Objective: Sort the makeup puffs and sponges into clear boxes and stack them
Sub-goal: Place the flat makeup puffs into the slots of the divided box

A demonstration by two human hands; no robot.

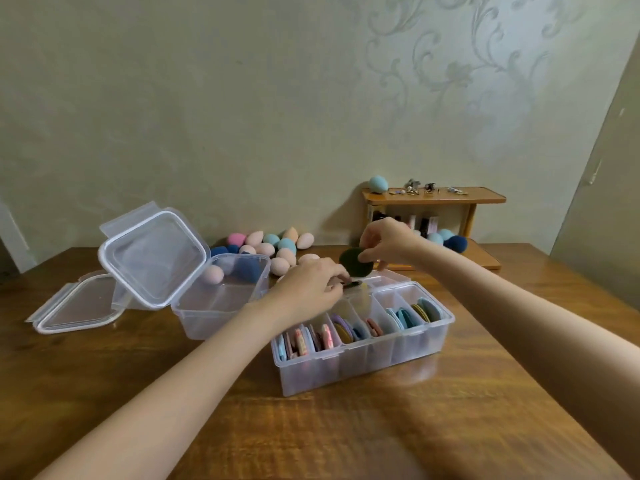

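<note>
A clear divided box [367, 355] in front of me holds several flat round puffs standing on edge in its compartments. My right hand [388, 242] pinches a dark green round puff [355, 263] above the box's far side. My left hand [308, 287] grips a thin dark puff [351, 284] at the box's back edge. A second clear box [221, 306] to the left holds a peach sponge [213, 274] and a dark blue one [247, 270]; its lid [154, 256] leans against it. Several egg-shaped sponges [273, 247] lie behind on the table.
A loose clear lid [78, 308] lies flat at the left. A small wooden shelf [433, 199] stands against the wall at the back right, with a blue sponge [377, 184] and small metal items on top, and more sponges [446, 239] below.
</note>
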